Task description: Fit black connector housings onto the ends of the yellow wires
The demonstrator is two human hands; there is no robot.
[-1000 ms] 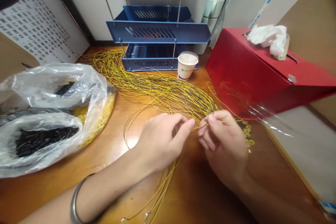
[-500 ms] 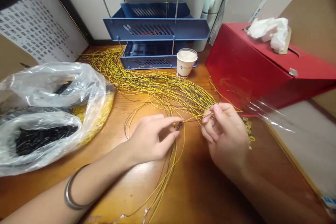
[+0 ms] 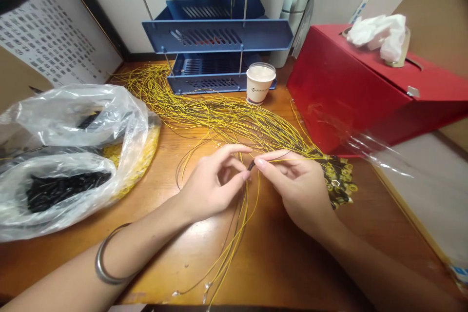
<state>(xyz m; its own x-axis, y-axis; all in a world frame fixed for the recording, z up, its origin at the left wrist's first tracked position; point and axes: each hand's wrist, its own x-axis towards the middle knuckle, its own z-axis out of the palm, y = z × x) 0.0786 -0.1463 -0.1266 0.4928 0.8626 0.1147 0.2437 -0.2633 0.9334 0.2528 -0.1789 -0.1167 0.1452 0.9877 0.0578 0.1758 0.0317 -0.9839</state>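
A big tangle of thin yellow wires (image 3: 219,117) lies spread over the wooden table (image 3: 278,263). My left hand (image 3: 212,185) pinches a small black sleeve piece (image 3: 250,165) on one wire, thumb and forefinger closed. My right hand (image 3: 296,187) meets it fingertip to fingertip and pinches the same wire and black piece. A strand runs from the pinch down toward the table's front edge. Yellow ring terminals (image 3: 340,183) on wire ends lie just right of my right hand.
At left, clear plastic bags (image 3: 69,156) hold black pieces and yellow parts. A blue tiered tray rack (image 3: 215,39) and a paper cup (image 3: 259,84) stand at the back. A red box (image 3: 351,87) with crumpled tissue (image 3: 380,34) on it sits at right.
My right hand has moved left and down to meet my left hand at the black piece. The ring terminals beside it are now uncovered.
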